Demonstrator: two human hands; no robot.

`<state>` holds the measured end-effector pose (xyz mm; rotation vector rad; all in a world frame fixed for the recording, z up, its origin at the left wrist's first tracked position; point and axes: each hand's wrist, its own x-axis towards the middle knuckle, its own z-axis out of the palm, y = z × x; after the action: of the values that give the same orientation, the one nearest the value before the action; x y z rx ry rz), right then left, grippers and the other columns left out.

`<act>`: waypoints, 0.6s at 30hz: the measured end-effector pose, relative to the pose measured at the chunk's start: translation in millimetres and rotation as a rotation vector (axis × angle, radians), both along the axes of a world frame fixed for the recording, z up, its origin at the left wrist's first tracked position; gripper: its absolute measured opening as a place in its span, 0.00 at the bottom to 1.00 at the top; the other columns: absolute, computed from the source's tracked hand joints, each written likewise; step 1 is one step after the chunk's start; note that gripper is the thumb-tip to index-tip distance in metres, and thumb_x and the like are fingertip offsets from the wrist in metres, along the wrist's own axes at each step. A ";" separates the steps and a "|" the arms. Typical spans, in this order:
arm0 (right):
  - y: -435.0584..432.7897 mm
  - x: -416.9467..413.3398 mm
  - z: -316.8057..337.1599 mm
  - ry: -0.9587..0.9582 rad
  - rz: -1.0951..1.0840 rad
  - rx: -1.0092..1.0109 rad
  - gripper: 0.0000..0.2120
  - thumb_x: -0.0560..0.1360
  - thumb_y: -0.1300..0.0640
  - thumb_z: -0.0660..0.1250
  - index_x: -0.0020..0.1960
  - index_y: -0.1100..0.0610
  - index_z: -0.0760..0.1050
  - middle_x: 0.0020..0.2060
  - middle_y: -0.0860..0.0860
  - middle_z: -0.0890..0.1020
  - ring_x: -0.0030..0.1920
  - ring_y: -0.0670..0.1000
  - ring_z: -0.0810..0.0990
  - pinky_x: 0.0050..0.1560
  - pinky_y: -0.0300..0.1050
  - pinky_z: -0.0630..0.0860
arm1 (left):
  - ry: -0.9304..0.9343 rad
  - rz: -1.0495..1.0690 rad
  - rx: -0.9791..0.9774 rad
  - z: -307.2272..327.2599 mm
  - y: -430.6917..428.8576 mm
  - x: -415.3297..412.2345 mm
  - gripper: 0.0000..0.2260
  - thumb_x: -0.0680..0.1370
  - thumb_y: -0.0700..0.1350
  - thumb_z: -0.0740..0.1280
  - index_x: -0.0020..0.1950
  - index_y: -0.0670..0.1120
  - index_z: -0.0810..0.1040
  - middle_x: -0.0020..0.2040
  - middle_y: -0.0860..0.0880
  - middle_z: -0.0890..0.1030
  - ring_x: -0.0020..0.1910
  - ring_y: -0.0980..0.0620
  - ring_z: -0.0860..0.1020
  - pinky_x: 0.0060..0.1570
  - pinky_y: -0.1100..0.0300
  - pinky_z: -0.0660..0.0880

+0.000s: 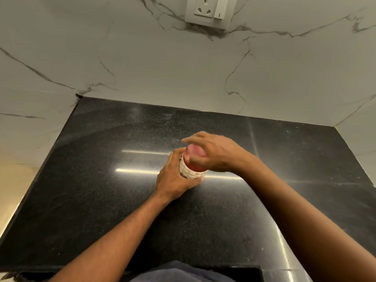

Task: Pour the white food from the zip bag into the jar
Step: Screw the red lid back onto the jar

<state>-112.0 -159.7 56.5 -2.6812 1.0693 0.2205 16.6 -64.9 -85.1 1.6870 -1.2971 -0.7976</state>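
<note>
Fingers of left hand wrap jar body; right hand clasps red lid.

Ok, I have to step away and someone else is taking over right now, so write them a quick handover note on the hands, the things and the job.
Left hand: wrapped around the jar, steadying it upright on the black counter.
Right hand: on the jar's red lid; blurred, so turning direction is unclear.
Zip bag: not in view.
Jar shows white through its patterned wall, so pouring looks done.
Left: check the lid is tight and find the bag.
</note>
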 end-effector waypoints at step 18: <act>-2.7 6.4 3.2 0.092 -0.026 0.042 0.23 0.77 0.43 0.69 0.72 0.40 0.75 0.68 0.50 0.79 0.63 0.55 0.80 0.51 0.47 0.76 | -0.026 0.011 -0.003 -0.9 0.2 1.8 0.42 0.60 0.65 0.82 0.65 0.78 0.59 0.56 0.73 0.72 0.51 0.74 0.73 0.44 0.69 0.70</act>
<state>-105.6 -162.4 59.7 -2.6414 1.1128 0.3608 18.4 -64.7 -86.0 1.7058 -1.3048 -0.7686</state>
